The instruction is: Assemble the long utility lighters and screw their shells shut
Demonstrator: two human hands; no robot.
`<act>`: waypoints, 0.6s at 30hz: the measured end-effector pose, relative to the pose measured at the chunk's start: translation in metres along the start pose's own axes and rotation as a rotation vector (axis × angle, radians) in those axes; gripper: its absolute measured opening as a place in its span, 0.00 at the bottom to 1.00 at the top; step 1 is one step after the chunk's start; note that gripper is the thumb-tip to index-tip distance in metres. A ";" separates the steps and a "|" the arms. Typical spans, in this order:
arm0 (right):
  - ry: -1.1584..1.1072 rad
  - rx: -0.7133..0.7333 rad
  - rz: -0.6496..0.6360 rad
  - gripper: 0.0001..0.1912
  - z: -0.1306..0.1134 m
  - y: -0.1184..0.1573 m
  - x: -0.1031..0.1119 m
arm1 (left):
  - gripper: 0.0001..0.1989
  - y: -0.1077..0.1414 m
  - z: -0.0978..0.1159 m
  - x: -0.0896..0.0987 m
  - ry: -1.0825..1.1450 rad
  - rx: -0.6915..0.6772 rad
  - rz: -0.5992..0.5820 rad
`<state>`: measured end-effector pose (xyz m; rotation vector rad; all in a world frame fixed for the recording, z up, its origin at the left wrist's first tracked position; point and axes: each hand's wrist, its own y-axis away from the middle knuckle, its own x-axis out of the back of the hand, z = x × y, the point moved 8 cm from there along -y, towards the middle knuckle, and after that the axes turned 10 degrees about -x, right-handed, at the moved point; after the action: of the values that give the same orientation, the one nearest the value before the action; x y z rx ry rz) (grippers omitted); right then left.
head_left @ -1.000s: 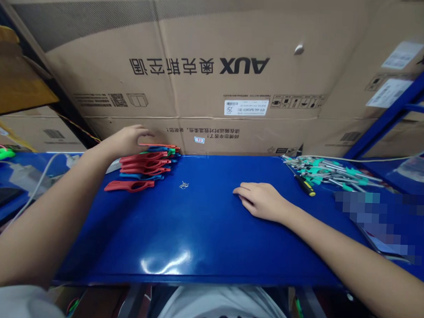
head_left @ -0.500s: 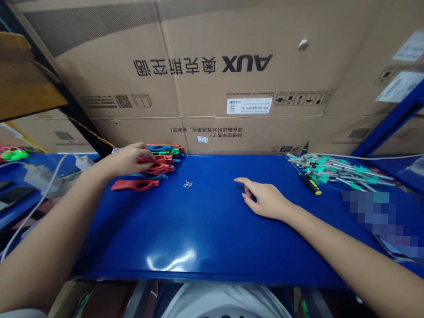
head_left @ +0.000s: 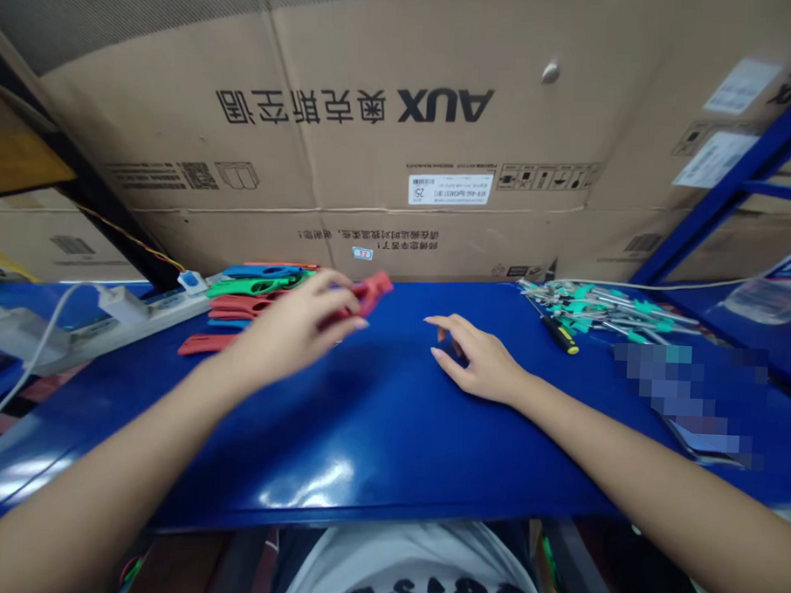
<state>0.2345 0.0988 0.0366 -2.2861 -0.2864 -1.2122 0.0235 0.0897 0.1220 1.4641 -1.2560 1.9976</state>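
Note:
My left hand (head_left: 303, 319) is closed around a red plastic piece (head_left: 376, 289), held above the blue table; its far end sticks out past the fingers. Behind that wrist lies a stack of similar flat plastic pieces (head_left: 241, 307) in red, blue and green, some with an oval opening. My right hand (head_left: 481, 360) is at mid-table, thumb and forefinger apart and curved, holding nothing. Only a trace of the small whitish bits shows beneath my left hand, which hides the rest.
A pile of metal rods with teal parts (head_left: 611, 308) lies at the back right, beside a black-and-yellow screwdriver (head_left: 560, 334). A white power strip (head_left: 155, 319) with plugs runs along the left. A large cardboard panel (head_left: 373, 42) stands behind the blue table (head_left: 415, 455).
My left hand has lifted the red piece off the stack and carried it right, toward the middle. My right hand stays near its place, fingers slightly more curled. The view has shifted somewhat.

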 end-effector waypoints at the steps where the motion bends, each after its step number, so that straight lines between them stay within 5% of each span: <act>1: -0.029 0.029 0.030 0.24 -0.003 0.001 0.004 | 0.11 -0.003 0.018 -0.023 0.025 -0.036 -0.093; 4: -0.072 0.146 0.014 0.23 -0.013 0.006 0.008 | 0.09 -0.004 0.056 -0.084 0.017 -0.161 -0.306; 7: -0.035 0.228 -0.128 0.16 -0.020 0.009 -0.001 | 0.10 -0.005 0.066 -0.113 0.075 -0.202 -0.254; 11: -0.066 0.194 -0.312 0.09 -0.014 0.006 -0.013 | 0.14 -0.005 0.057 -0.118 0.170 -0.150 -0.138; 18: -0.046 0.182 -0.319 0.10 -0.003 0.005 -0.005 | 0.17 0.003 0.025 -0.107 0.238 -0.024 -0.121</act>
<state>0.2317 0.0936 0.0317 -2.1662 -0.7706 -1.2286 0.0779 0.0896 0.0261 1.2185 -1.0623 1.9993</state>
